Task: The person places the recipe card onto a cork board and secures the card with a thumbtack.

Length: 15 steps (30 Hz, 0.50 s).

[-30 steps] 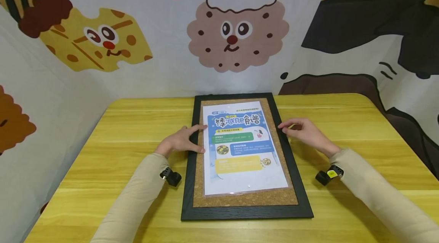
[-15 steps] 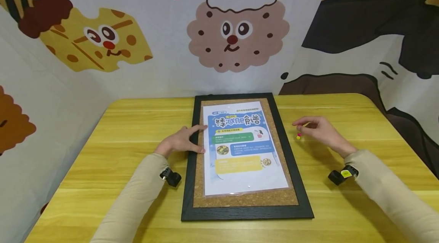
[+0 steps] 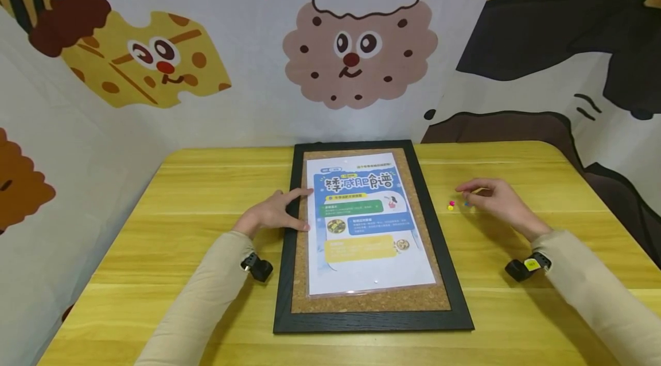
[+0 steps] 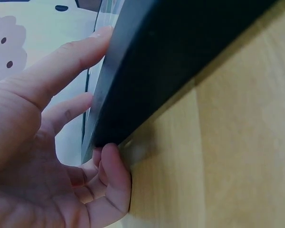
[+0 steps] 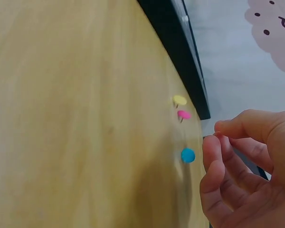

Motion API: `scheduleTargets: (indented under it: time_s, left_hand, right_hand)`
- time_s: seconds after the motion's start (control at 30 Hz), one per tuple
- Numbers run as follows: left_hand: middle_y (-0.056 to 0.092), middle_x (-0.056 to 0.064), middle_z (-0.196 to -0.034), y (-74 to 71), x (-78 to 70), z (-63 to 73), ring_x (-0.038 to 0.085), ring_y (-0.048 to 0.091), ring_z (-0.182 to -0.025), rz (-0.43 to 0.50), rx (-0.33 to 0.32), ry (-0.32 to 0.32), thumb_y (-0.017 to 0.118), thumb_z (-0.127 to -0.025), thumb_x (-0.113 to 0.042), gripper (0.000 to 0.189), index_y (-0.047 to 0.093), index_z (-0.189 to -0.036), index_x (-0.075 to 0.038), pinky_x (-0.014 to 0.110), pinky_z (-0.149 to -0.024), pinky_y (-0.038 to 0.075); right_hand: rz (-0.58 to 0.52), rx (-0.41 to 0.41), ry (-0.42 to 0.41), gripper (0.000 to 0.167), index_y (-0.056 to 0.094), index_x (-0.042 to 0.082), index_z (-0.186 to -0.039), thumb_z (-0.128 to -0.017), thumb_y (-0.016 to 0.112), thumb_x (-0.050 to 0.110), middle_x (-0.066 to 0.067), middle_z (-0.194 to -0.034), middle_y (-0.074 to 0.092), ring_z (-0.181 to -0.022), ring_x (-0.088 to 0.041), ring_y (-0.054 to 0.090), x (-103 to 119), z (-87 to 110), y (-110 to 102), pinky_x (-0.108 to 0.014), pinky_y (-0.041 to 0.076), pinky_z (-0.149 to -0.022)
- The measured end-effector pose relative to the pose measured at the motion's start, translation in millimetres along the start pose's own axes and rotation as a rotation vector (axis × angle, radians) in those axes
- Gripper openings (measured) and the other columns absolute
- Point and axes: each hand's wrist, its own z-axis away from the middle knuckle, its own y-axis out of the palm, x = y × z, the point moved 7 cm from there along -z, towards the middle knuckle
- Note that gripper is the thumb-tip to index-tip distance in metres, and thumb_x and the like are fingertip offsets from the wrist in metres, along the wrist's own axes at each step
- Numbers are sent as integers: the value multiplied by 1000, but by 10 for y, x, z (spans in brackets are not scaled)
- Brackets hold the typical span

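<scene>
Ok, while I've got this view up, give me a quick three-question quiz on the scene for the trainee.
1. Which colour of pin on the table lies nearest the right hand: (a) yellow, (b) pink, (c) blue?
2. True or false: the printed sheet covers the bottom edge of the black frame.
3. Fill in: the board's surface, inside that frame, is ____.

Key: 1. c, the blue pin. 2. False; it ends short of it. 3. Cork.

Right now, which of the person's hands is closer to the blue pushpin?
The right hand: its thumb and fingertips are close by the blue pushpin. The left hand is farther off, at the left side of the framed board.
</scene>
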Motion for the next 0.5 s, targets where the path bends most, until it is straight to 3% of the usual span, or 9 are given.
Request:
scheduleTargets:
  time_s: [0.23, 0.5]
  left_hand:
    - [13, 26, -156, 2, 1, -5, 47, -2, -141, -27, 3, 35, 79, -82, -32, 88, 29, -154, -21, 67, -105, 16]
    - [8, 32, -154, -2, -1, 10, 51, 3, -139, -39, 14, 66, 77, -83, -33, 88, 27, -154, -20, 68, -103, 19]
  right_hand:
    - [3, -10, 6, 26, 64, -8, -116, -96, 60, 8, -28, -112, 62, -73, -13, 64, -103, 51, 4, -28, 48, -54]
    - [25, -7, 17, 27, 63, -7, -119, -97, 59, 8, -28, -117, 61, -89, 0, 61, -209, 90, 1, -26, 49, -60]
